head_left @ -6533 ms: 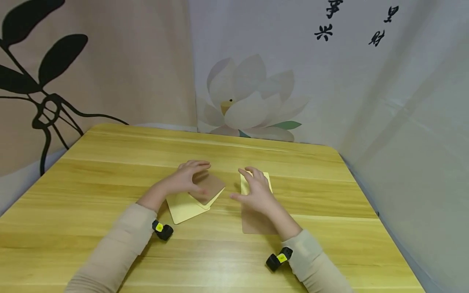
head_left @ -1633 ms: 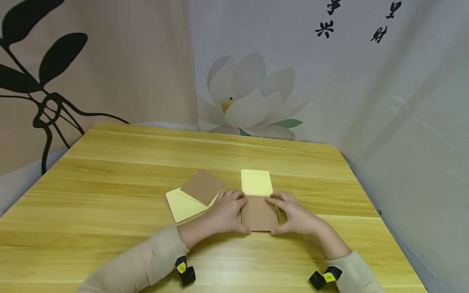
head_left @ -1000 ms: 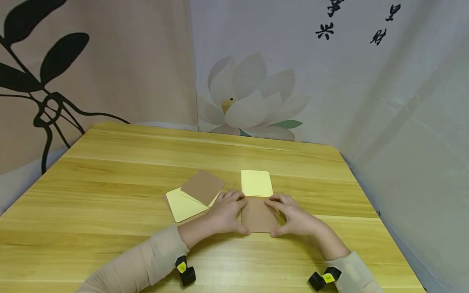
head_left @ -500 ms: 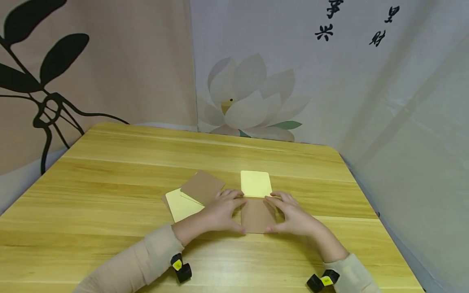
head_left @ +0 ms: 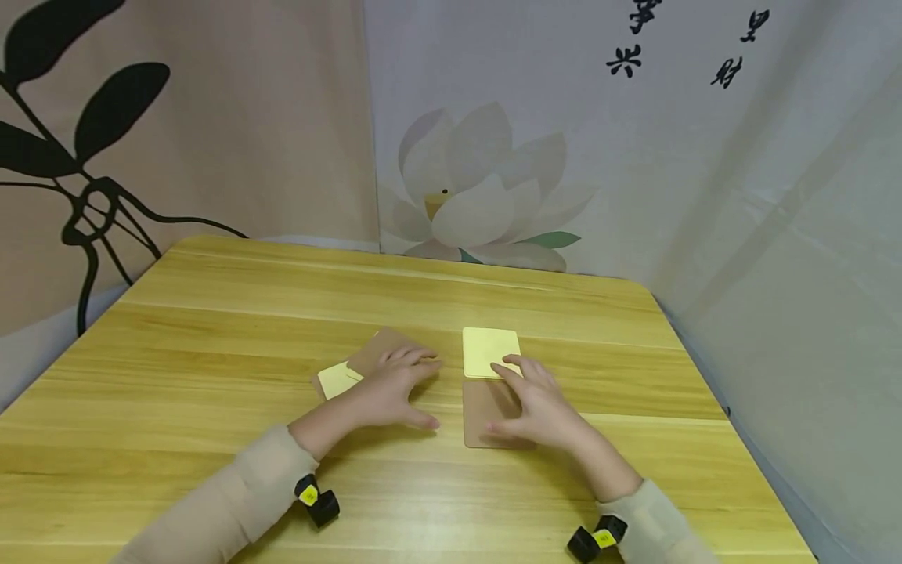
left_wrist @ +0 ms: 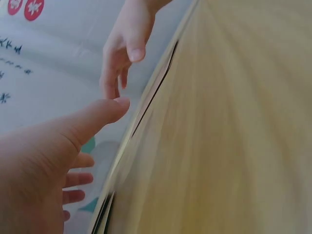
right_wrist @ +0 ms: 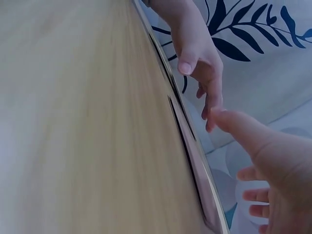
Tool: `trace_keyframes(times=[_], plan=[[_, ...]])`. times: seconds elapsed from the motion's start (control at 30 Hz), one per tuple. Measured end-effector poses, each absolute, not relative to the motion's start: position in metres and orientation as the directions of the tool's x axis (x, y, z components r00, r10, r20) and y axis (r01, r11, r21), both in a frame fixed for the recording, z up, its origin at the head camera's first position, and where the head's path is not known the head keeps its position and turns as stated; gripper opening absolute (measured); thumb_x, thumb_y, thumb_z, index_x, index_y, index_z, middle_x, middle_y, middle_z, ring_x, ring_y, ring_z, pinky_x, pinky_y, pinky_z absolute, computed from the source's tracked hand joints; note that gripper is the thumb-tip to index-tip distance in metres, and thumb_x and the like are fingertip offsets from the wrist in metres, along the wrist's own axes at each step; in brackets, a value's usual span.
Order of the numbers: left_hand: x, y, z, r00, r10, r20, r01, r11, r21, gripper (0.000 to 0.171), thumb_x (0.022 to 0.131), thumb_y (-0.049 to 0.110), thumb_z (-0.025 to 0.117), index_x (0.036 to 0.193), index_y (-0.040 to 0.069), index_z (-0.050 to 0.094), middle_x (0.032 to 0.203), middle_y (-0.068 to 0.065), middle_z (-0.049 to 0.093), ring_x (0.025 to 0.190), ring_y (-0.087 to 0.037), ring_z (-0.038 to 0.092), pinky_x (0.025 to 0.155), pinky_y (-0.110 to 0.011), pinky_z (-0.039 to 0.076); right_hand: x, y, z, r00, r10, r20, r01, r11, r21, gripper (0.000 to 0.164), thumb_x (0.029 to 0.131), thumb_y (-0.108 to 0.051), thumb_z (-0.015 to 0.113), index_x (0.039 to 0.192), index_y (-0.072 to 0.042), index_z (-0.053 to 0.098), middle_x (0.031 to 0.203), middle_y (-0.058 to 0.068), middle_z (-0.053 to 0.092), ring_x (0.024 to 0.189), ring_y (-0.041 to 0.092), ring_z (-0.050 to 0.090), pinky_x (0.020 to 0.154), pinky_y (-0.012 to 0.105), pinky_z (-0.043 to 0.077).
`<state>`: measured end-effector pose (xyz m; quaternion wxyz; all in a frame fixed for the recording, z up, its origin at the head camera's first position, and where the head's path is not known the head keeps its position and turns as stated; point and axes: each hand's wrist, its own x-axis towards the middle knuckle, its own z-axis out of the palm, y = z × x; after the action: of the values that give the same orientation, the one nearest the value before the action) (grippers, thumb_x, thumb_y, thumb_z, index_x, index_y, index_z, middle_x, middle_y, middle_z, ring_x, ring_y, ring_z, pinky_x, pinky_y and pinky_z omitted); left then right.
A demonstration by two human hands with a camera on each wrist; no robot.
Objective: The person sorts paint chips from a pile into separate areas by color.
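On the right, a brown square card point(head_left: 481, 415) lies flat just below a yellow card point(head_left: 486, 350), edge to edge in the head view. My right hand point(head_left: 546, 411) hovers over the brown card's right side, thumb and fingers spread and holding nothing. To the left, my left hand point(head_left: 384, 395) is over an overlapping pile, fingers apart and nothing in its grasp. That pile shows a brown card point(head_left: 380, 345) on top and a yellow card point(head_left: 337, 379) beneath; the hand hides much of it. In the left wrist view the cards point(left_wrist: 158, 85) appear as thin edges.
The wooden table point(head_left: 247, 313) carries both groups, with a strip of bare wood between them. A printed curtain point(head_left: 486, 172) hangs behind its far edge. Each sleeve has a small black wrist camera point(head_left: 317, 501) strapped to it.
Both hands held the sides of the right-hand brown card half a second ago and have let go. The left hand moved left over the pile; the right lifted slightly. The cards stayed put.
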<state>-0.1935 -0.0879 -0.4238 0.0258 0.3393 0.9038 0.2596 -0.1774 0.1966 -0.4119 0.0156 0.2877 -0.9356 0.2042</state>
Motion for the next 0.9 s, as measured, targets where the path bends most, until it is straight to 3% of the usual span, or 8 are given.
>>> trace_keyframes(times=[0.27, 0.53, 0.77, 0.9], plan=[[-0.205, -0.119, -0.421, -0.789, 0.600, 0.133, 0.584, 0.662, 0.470, 0.093, 0.070, 0.055, 0.079, 0.145, 0.012, 0.044, 0.148, -0.010, 0.037, 0.138, -0.034, 0.021, 0.106, -0.061, 0.009, -0.181, 0.175, -0.414, -0.841, -0.515, 0.164, -0.537, 0.761, -0.364, 0.091, 0.071, -0.053, 0.078, 0.143, -0.008, 0.045, 0.144, 0.016, 0.036, 0.133, 0.032, 0.029, 0.106, 0.057, 0.020], [-0.220, -0.140, -0.425, -0.787, 0.595, 0.166, 0.599, 0.671, 0.438, 0.093, 0.069, 0.055, 0.080, 0.142, 0.007, 0.047, 0.146, -0.013, 0.040, 0.134, -0.035, 0.028, 0.103, -0.062, 0.015, -0.182, 0.150, -0.411, -0.860, -0.477, 0.179, -0.508, 0.781, -0.362, 0.091, 0.072, -0.057, 0.076, 0.142, -0.007, 0.046, 0.144, 0.016, 0.036, 0.132, 0.035, 0.029, 0.105, 0.056, 0.023], [-0.232, -0.155, -0.428, -0.805, 0.571, 0.160, 0.574, 0.685, 0.448, 0.092, 0.068, 0.059, 0.078, 0.138, 0.006, 0.052, 0.146, -0.015, 0.040, 0.133, -0.037, 0.030, 0.103, -0.062, 0.014, -0.183, 0.125, -0.410, -0.871, -0.465, 0.157, -0.488, 0.787, -0.378, 0.091, 0.073, -0.059, 0.074, 0.143, -0.008, 0.045, 0.145, 0.014, 0.034, 0.133, 0.035, 0.028, 0.105, 0.053, 0.025], [-0.238, -0.163, -0.429, -0.811, 0.566, 0.150, 0.560, 0.675, 0.480, 0.092, 0.069, 0.057, 0.078, 0.140, 0.006, 0.050, 0.147, -0.016, 0.038, 0.133, -0.039, 0.028, 0.103, -0.063, 0.012, -0.183, 0.111, -0.409, -0.886, -0.450, 0.115, -0.453, 0.784, -0.424, 0.092, 0.073, -0.060, 0.074, 0.144, -0.009, 0.043, 0.147, 0.014, 0.032, 0.136, 0.034, 0.024, 0.108, 0.052, 0.021]])
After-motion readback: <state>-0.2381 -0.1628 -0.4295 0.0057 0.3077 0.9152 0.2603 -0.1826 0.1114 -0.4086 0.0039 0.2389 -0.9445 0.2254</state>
